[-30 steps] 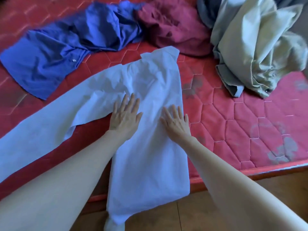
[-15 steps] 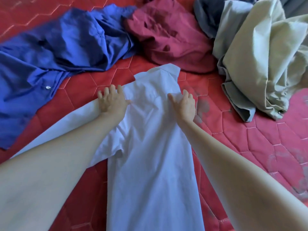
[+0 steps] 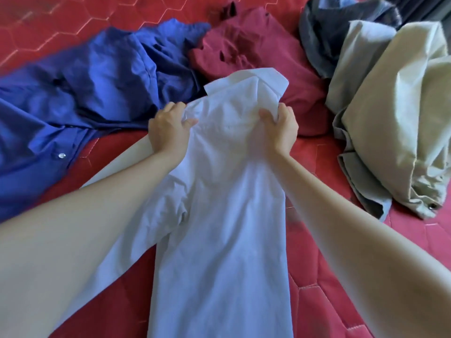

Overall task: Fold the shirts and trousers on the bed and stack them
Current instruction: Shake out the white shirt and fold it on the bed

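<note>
A red mattress (image 3: 341,276) fills nearly the whole view, its cover quilted with stitched hexagons. Pale, faded blotches mark the cover in places. At the top right corner, a dark, blurred strip (image 3: 422,7) lies beyond it.

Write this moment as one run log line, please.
left hand: grips white shirt | right hand: grips shirt | bed: other clothes unfolded

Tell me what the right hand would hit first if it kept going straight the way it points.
The right hand, gripping the white shirt near its shoulder, points up the bed. It would probably meet the maroon garment first, though depth is hard to judge.
</note>
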Available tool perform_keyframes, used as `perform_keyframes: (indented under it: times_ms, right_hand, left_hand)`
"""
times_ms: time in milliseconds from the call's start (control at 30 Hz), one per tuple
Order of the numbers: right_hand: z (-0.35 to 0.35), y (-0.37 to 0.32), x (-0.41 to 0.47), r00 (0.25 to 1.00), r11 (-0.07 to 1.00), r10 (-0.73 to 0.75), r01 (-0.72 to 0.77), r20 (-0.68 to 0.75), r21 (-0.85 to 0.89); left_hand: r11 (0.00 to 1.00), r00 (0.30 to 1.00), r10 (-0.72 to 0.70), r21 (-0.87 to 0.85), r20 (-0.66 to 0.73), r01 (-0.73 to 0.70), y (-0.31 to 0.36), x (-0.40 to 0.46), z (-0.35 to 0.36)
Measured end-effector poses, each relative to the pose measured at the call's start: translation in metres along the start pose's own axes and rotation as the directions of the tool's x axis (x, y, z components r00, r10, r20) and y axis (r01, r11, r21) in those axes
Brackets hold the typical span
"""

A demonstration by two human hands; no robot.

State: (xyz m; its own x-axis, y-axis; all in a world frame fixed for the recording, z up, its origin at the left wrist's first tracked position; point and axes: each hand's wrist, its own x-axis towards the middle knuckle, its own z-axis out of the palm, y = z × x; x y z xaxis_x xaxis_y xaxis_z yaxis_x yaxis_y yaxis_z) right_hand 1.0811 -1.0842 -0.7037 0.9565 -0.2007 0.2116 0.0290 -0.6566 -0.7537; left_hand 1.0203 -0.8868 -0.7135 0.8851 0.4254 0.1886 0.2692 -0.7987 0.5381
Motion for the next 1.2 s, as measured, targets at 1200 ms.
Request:
perform_keyframes:
  times_ms: [1200]
  right_hand:
    - [-0.029,0.056,-0.208,0.771,0.810,-0.084,0.422,0.631,-0.407]
  left_hand:
    - [0.868,0.887,0.126,0.384,0.444,-0.315,-0.009,-0.210,0.008]
